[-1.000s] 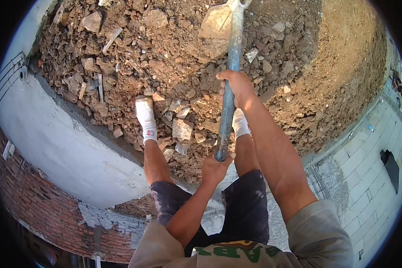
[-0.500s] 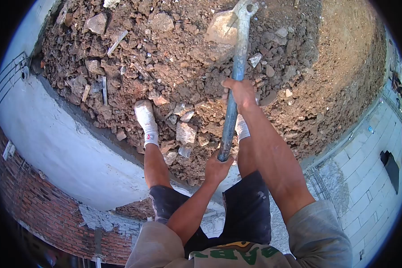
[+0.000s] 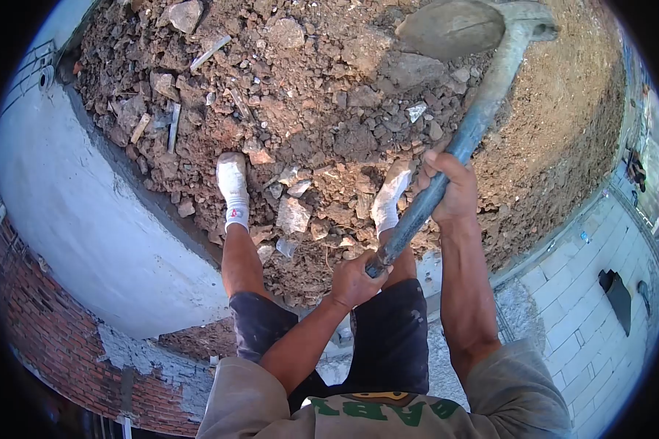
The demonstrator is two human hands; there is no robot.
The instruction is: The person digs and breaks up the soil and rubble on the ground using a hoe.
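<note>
A long-handled hoe (image 3: 483, 110) slants from my lap up to the right, its head raised toward the camera. Its broad, rounded blade (image 3: 450, 31) points left over the rubble, coated in dirt. At the butt end of the handle, my left hand (image 3: 356, 282) is closed round the blue-grey shaft. Farther up, my right hand (image 3: 452, 186) wraps the handle about midway. Both of my feet, in dusty white socks, stand on broken brown soil (image 3: 315, 117) mixed with stones.
A pale plastered wall (image 3: 110, 234) curves along the left, with brickwork (image 3: 51, 314) below it. Light block paving or wall (image 3: 593, 322) lies at right. A large stone chunk (image 3: 293, 214) rests between my feet. Wood strips (image 3: 211, 53) lie in the rubble.
The hoe's head has swung right and come up closer, and its blade now shows broadside. My right hand has moved right and slightly down; the left hand stays at the handle end.
</note>
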